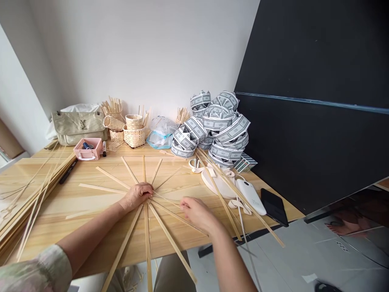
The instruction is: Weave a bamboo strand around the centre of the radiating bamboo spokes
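Flat bamboo strips [173, 242] cross at one middle point and fan out like spokes over the wooden table, several hanging past its front edge. Closed over that crossing, my left hand [138, 195] pinches the strips, and its fingers hide the exact centre. A thin bamboo strand [166, 198] runs from the centre to my right hand [196, 213], whose closed fingers hold its far end. That hand hovers just right of the centre, above the right-hand spokes.
Long strips [39, 190] lie at the left edge. Behind stand a pink box [96, 151], a handbag [79, 127], small woven baskets [134, 137] and patterned ribbon rolls [229, 140]. Scissors [196, 163], a white device [251, 196] and a black phone [274, 206] lie right.
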`<state>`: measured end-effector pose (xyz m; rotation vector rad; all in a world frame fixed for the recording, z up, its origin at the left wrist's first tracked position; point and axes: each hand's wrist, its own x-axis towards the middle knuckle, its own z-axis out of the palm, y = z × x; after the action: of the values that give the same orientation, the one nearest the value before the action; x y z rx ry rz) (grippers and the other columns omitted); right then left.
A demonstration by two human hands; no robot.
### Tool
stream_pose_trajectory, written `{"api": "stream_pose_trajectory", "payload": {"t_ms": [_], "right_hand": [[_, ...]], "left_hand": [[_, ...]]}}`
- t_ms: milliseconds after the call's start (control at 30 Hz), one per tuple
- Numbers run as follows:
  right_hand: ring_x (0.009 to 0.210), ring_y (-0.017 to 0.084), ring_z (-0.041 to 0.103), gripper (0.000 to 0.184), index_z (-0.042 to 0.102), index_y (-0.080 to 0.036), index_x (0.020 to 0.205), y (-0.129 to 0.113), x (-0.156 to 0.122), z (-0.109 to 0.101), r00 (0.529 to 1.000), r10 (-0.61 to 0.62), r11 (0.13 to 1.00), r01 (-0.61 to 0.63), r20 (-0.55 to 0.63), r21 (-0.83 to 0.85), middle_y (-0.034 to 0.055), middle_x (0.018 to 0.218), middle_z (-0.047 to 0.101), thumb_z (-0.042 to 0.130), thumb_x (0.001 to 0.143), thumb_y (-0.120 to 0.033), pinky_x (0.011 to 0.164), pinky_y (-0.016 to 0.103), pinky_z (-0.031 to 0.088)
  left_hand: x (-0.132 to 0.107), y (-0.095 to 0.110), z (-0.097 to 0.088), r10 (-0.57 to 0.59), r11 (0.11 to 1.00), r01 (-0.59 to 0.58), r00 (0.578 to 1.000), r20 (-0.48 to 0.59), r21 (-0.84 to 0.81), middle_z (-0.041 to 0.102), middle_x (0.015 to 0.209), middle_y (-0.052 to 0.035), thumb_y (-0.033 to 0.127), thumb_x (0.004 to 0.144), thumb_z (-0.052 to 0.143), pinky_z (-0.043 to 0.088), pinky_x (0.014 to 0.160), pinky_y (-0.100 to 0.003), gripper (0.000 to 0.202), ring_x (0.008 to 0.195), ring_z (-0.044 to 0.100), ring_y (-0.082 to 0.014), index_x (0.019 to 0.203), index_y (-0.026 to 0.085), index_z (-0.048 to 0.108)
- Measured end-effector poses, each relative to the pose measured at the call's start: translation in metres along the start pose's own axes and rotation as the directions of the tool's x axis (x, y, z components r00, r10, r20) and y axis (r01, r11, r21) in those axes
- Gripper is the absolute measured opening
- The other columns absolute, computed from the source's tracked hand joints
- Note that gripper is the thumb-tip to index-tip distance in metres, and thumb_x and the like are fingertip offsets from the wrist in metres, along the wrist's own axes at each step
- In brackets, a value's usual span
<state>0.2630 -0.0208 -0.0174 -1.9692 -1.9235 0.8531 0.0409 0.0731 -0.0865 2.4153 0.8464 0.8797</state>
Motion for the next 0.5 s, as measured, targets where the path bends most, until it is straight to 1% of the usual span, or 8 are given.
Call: {"api": "stream_pose_trajectory", "payload": {"t_ms": [100, 167, 233, 300, 333, 367, 433, 500], "right_hand": [[0.062, 0.009, 0.044, 0.014, 0.056, -0.018, 0.072, -0.027, 0.022, 0.026, 0.988, -0.123, 0.992, 0.119, -0.098, -0.040, 0.0003, 0.069, 0.056, 0.042, 0.075, -0.020, 0.054, 0.018, 0.027], [0.061, 0.009, 0.044, 0.017, 0.057, -0.018, 0.071, -0.038, 0.034, 0.042, 0.987, -0.117, 0.993, 0.113, -0.112, -0.046, 0.0002, 0.066, 0.056, 0.041, 0.076, -0.021, 0.053, 0.019, 0.026], [0.058, 0.009, 0.044, 0.018, 0.057, -0.018, 0.069, -0.040, 0.041, 0.051, 0.987, -0.116, 0.993, 0.114, -0.110, -0.024, -0.0001, 0.062, 0.055, 0.041, 0.077, -0.019, 0.051, 0.018, 0.025], [0.057, 0.009, 0.044, 0.018, 0.058, -0.017, 0.070, -0.032, 0.040, 0.050, 0.985, -0.086, 0.996, 0.086, -0.150, -0.005, -0.0001, 0.061, 0.054, 0.041, 0.076, -0.019, 0.050, 0.018, 0.025], [0.057, 0.009, 0.044, 0.018, 0.058, -0.017, 0.070, -0.026, 0.038, 0.047, 0.982, -0.062, 0.998, 0.063, -0.176, -0.001, 0.0000, 0.061, 0.054, 0.041, 0.076, -0.018, 0.051, 0.018, 0.026], [0.058, 0.009, 0.044, 0.018, 0.059, -0.017, 0.070, -0.018, 0.034, 0.043, 0.981, -0.036, 0.999, 0.036, -0.189, -0.003, 0.0003, 0.061, 0.054, 0.042, 0.075, -0.018, 0.051, 0.018, 0.026], [0.059, 0.010, 0.045, 0.017, 0.057, -0.016, 0.064, -0.003, 0.027, 0.033, 0.983, 0.020, 0.999, -0.026, -0.181, -0.031, 0.0010, 0.062, 0.054, 0.043, 0.072, -0.014, 0.051, 0.019, 0.027], [0.061, 0.010, 0.046, 0.014, 0.056, -0.016, 0.063, 0.009, 0.020, 0.026, 0.982, 0.051, 0.998, -0.058, -0.183, -0.030, 0.0011, 0.065, 0.055, 0.045, 0.070, -0.013, 0.052, 0.018, 0.027]], "left_hand": [[-0.001, -0.001, 0.001, -0.009, 1.000, 0.009, 1.000, -0.003, 0.005, 0.060, 0.083, -0.0047, 0.015, 0.076, 0.047, 0.045, 0.070, -0.023, 0.014, 0.076, 0.058, -0.0119, 0.068, 0.016, 0.058], [-0.002, -0.001, 0.001, -0.020, 1.000, 0.020, 1.000, -0.013, 0.015, 0.059, 0.088, -0.0054, 0.014, 0.076, 0.046, 0.045, 0.071, -0.023, 0.015, 0.078, 0.058, -0.0119, 0.069, 0.016, 0.058], [-0.002, -0.001, 0.001, -0.012, 1.000, 0.013, 1.000, -0.016, 0.025, 0.057, 0.090, -0.0059, 0.013, 0.075, 0.046, 0.045, 0.072, -0.023, 0.015, 0.085, 0.056, -0.0139, 0.068, 0.016, 0.059], [-0.002, 0.000, 0.000, -0.001, 0.999, 0.002, 1.000, -0.019, 0.033, 0.055, 0.088, -0.0062, 0.013, 0.074, 0.048, 0.044, 0.072, -0.024, 0.012, 0.094, 0.052, -0.0166, 0.067, 0.015, 0.058], [-0.002, 0.001, -0.001, -0.005, 0.999, 0.005, 1.000, -0.022, 0.032, 0.054, 0.087, -0.0061, 0.012, 0.073, 0.048, 0.044, 0.072, -0.024, 0.012, 0.095, 0.051, -0.0168, 0.067, 0.015, 0.058], [-0.002, 0.002, -0.001, -0.017, 0.999, 0.018, 0.999, -0.032, 0.027, 0.053, 0.087, -0.0058, 0.012, 0.073, 0.048, 0.044, 0.071, -0.023, 0.011, 0.092, 0.052, -0.0160, 0.067, 0.015, 0.057], [-0.001, 0.004, -0.002, -0.044, 0.999, 0.044, 0.998, -0.049, 0.000, 0.052, 0.088, -0.0052, 0.012, 0.075, 0.046, 0.044, 0.069, -0.023, 0.012, 0.080, 0.054, -0.0122, 0.067, 0.015, 0.054], [-0.001, 0.004, -0.003, -0.033, 0.999, 0.031, 0.998, -0.061, -0.036, 0.052, 0.085, -0.0044, 0.013, 0.077, 0.044, 0.043, 0.067, -0.022, 0.013, 0.072, 0.053, -0.0100, 0.067, 0.015, 0.051]]}}
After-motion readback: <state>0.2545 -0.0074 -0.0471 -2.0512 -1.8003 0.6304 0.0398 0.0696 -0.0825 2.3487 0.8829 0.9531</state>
